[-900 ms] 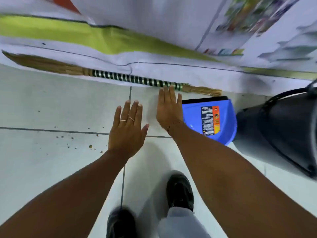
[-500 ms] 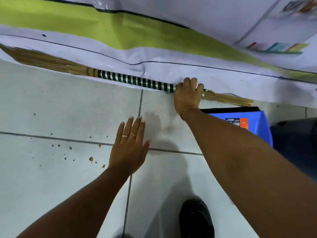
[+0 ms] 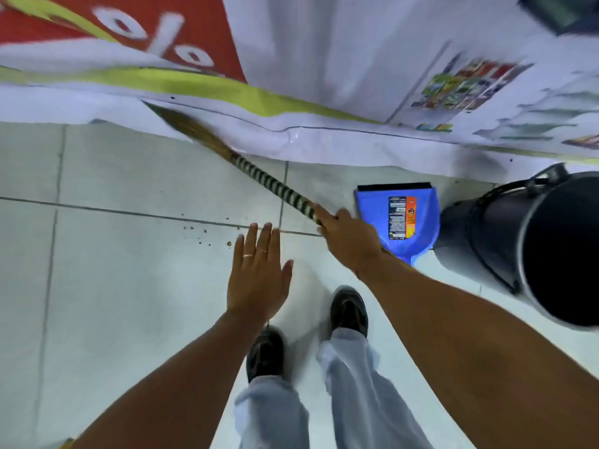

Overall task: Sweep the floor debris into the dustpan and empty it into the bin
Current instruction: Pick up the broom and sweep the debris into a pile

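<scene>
the right hand [image 3: 348, 233] grips the broom [image 3: 259, 176] by its striped handle, long axis slanting up-left toward the banner. the debris [image 3: 207, 236] lies on the floor just left of the left hand [image 3: 257, 273], which is spread flat and empty.

A straw broom [image 3: 259, 176] slants across the white tiles, its green-and-black banded handle gripped at the lower end, its blurred bristles pointing toward ten o'clock against a printed sheet. Small brown debris [image 3: 207, 233] is scattered along a tile seam at about nine o'clock from the broom's held end. A blue dustpan [image 3: 372, 218] lies flat at three o'clock from that end, label up, black lip toward twelve. Just beside it, farther toward three o'clock, stands a black bin [image 3: 505, 241], mouth open.
</scene>
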Demonstrator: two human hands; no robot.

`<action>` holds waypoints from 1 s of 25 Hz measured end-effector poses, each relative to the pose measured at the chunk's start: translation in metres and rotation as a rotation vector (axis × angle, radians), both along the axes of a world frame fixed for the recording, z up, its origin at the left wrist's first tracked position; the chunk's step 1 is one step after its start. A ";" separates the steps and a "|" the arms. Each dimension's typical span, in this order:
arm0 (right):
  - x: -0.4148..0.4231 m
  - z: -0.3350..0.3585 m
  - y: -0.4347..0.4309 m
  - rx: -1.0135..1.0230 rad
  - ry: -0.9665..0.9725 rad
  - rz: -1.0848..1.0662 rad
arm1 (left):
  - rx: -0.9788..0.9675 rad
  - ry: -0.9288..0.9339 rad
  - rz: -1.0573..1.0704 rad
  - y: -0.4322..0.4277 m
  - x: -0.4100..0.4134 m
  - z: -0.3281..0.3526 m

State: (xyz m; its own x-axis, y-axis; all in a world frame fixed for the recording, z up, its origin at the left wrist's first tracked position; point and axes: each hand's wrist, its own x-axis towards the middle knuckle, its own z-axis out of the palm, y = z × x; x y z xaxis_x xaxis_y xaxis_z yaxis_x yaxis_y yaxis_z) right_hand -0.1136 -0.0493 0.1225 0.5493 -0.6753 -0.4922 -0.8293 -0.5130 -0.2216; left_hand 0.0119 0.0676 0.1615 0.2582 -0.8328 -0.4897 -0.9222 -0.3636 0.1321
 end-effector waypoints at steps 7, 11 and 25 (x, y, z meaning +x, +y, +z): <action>-0.048 0.085 0.079 0.316 0.324 -0.036 | 0.239 0.145 0.074 0.060 0.016 0.079; -0.029 0.093 0.142 0.355 0.295 -0.044 | 0.211 0.151 0.065 0.088 0.020 0.095; -0.067 0.173 0.281 0.395 0.114 -0.600 | -0.095 0.248 0.383 0.204 -0.025 0.144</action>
State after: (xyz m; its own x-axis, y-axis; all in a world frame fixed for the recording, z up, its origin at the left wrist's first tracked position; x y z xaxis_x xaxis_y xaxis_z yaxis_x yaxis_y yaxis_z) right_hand -0.1802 0.2316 0.2958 0.0713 -0.6043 -0.7936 -0.9717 0.1375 -0.1920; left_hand -0.0135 0.2712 0.3053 0.4408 -0.7442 -0.5018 -0.6599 -0.6477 0.3809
